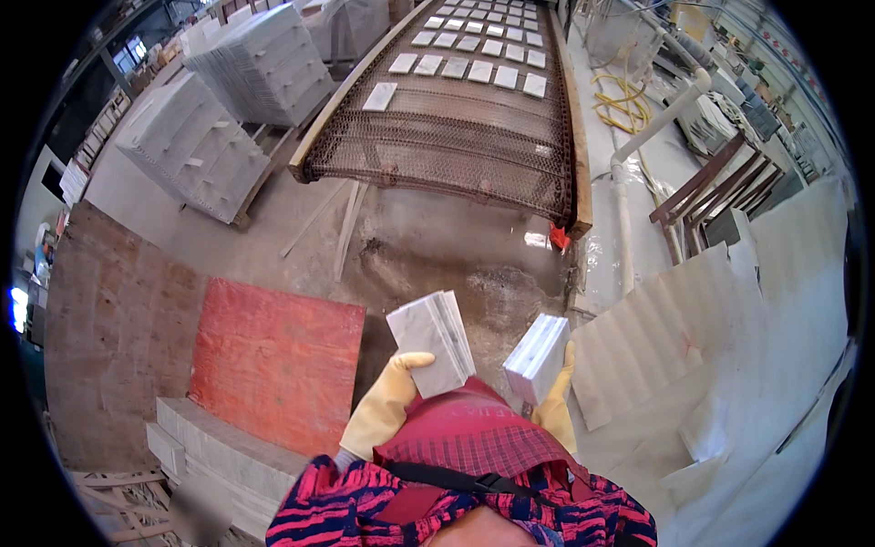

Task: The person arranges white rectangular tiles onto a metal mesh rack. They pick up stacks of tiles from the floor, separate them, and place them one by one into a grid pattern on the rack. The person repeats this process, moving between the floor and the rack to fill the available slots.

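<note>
In front of my red apron, my left hand (393, 396), in a yellow rubber glove, grips a small stack of white-grey marble tiles (429, 344), tilted with one broad face showing. My right hand (557, 408), gloved the same way, holds a second stack of marble tiles (538, 357), its edges turned up. The two stacks are apart from each other. The fingers under both stacks are largely hidden. Beyond them lies a mesh conveyor belt (437, 150) with rows of flat marble tiles (454, 67) spaced over its far part; one tile (380, 97) lies nearest its left side.
Left of me are a red board (273, 362), a brown board (118, 337) and long stacked stone slabs (232, 448). Pallets of wrapped tiles (193, 150) stand at far left. A white pipe (624, 214), a yellow hose (622, 111) and a rusty rack (715, 191) are on the right.
</note>
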Motion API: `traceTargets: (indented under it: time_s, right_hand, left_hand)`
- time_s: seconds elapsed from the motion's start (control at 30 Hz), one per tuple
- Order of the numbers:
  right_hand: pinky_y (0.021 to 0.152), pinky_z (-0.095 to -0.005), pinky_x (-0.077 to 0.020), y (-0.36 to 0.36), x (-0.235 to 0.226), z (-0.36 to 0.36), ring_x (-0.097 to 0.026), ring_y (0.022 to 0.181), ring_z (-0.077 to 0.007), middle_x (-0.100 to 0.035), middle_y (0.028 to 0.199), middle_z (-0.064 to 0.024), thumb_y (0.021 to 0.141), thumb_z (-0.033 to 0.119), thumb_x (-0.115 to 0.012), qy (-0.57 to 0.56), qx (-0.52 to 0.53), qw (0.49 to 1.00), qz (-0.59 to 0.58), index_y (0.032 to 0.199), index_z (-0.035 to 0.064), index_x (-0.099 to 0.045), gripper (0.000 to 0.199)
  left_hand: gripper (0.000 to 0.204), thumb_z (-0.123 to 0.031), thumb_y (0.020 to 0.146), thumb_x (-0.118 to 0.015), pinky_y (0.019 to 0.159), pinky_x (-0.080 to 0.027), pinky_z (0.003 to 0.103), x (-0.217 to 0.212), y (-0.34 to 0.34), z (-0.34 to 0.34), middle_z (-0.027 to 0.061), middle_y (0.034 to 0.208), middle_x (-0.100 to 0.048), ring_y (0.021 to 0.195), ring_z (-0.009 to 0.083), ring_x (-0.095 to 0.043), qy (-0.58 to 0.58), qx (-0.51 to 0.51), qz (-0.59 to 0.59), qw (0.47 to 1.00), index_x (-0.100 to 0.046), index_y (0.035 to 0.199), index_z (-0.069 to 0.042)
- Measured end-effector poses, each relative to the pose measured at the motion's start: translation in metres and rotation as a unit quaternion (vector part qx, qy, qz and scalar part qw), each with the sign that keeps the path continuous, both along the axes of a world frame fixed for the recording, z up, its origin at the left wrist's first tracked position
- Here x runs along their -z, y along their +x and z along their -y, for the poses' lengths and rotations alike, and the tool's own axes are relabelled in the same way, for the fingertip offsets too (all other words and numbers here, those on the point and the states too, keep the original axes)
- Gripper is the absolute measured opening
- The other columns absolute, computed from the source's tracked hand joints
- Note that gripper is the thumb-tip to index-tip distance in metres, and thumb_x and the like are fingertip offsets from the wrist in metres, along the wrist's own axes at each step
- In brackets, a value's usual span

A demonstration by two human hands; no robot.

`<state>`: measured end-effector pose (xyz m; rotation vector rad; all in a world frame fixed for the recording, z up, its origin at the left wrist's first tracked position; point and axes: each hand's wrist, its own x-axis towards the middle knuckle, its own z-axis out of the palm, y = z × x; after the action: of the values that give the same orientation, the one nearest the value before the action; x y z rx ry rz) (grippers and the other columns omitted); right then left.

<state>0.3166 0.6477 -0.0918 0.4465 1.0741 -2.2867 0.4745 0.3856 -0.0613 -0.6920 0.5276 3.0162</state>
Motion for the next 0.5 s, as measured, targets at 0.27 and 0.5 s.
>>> traceTargets:
  time_s: [0.27,0.5]
  right_hand:
    - [0.114,-0.0412,-0.0475,-0.114,0.0,0.078,-0.056,0.139,-0.0273,-0.054,0.157,-0.0092,0.106,0.066,-0.047,0.037,-0.041,0.998,-0.012,0.166,0.0257,-0.033,0.074]
    - [0.109,-0.0499,-0.0502,-0.229,-0.026,0.164,-0.063,0.124,-0.0313,-0.066,0.139,-0.0079,0.089,0.083,-0.058,0.023,-0.048,0.995,0.083,0.153,0.0185,-0.057,0.09]
  left_hand:
    - [0.073,-0.004,0.077,-0.069,0.106,-0.057,0.052,-0.023,-0.15,0.103,0.015,0.135,-0.071,0.12,0.0373,-0.071,-0.129,-0.042,0.042,0.99,-0.058,0.149,-0.002]
    - [0.069,-0.002,0.077,-0.068,0.106,-0.058,0.048,-0.022,-0.268,0.181,0.0136,0.132,-0.073,0.119,0.0329,-0.072,-0.222,-0.071,0.129,0.964,-0.061,0.146,-0.002]
